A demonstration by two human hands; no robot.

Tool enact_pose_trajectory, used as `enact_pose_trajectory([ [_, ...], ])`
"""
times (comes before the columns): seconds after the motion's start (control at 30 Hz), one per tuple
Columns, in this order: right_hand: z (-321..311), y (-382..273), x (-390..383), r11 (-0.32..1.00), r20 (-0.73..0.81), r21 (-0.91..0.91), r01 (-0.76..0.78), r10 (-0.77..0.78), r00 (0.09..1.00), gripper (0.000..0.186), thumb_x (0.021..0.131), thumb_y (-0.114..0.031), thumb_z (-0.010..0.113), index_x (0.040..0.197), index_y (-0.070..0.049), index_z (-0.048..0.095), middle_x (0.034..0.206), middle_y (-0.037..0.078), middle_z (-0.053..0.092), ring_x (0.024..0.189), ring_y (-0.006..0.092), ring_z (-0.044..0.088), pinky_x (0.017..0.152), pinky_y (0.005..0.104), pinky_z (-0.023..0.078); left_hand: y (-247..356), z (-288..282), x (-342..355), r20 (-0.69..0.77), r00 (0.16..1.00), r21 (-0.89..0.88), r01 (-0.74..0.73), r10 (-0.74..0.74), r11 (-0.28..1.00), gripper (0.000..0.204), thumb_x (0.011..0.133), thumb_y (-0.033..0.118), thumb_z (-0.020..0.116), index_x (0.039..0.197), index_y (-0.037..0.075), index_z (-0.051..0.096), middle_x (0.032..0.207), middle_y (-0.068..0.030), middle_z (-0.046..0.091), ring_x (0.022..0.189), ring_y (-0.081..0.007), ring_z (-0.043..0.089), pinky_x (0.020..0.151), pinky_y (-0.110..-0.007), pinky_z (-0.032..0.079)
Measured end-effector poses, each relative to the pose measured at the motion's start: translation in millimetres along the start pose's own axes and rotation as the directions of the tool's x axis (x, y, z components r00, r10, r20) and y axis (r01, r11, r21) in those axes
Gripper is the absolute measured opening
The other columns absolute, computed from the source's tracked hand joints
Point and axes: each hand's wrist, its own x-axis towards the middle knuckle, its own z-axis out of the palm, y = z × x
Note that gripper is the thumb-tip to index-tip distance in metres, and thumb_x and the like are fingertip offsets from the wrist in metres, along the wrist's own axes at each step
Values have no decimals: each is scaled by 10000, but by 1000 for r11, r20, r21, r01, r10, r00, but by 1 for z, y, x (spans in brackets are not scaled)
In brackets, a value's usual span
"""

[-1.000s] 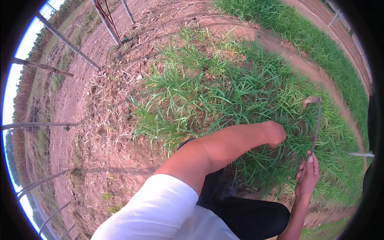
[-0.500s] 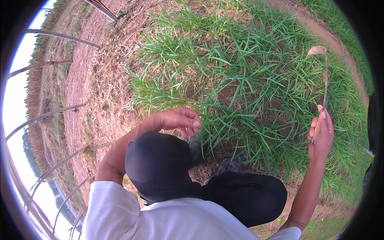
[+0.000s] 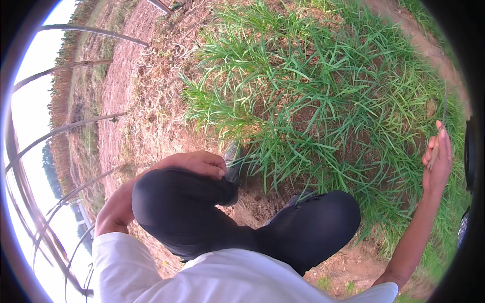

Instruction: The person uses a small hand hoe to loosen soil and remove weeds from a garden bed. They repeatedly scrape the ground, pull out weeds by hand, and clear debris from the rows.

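My right hand (image 3: 440, 155) is out at the far right, closed around the handle of a sickle (image 3: 433, 157). Its thin shaft points away from me over the greenery; the blade is hard to make out now. Loosely curled beside my left knee is my left hand (image 3: 206, 163), with nothing visible in its fingers. A patch of long, narrow-leaved green plants (image 3: 313, 101), like chives, spreads in front of me between the two hands.
I squat with both knees bent in dark trousers (image 3: 313, 237). My left shoe (image 3: 234, 156) stands at the edge of the plants. Dry, straw-littered soil (image 3: 156, 91) lies to the left, beside curved poles (image 3: 65, 129). A bare earth strip (image 3: 404, 25) runs along the far right.
My right hand has swung outward to the right with the sickle, whose blade showed plainly before. My left hand has drawn back and left toward my knee. The view has shifted.
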Motion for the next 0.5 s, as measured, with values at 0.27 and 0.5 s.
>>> enact_pose_trajectory([
  [0.27,-64,17,-92,991,-402,-101,-92,44,915,406,1070,-321,570,1423,-121,560,761,-67,485,539,-6,405,428,169,301,-37,-91,42,-52,986,602,-96,159,793,356,943,350,660,1121,45,706,963,-74,726,918,-174,674,799,-335,532],
  [0.5,50,109,-220,945,-374,25,-325,310,874,247,1049,-244,611,1269,-132,596,701,-41,476,496,32,404,413,188,312,-63,-163,49,-63,994,231,-76,93,970,419,963,396,653,1192,48,693,1036,-85,721,986,-207,656,877,-372,511],
])
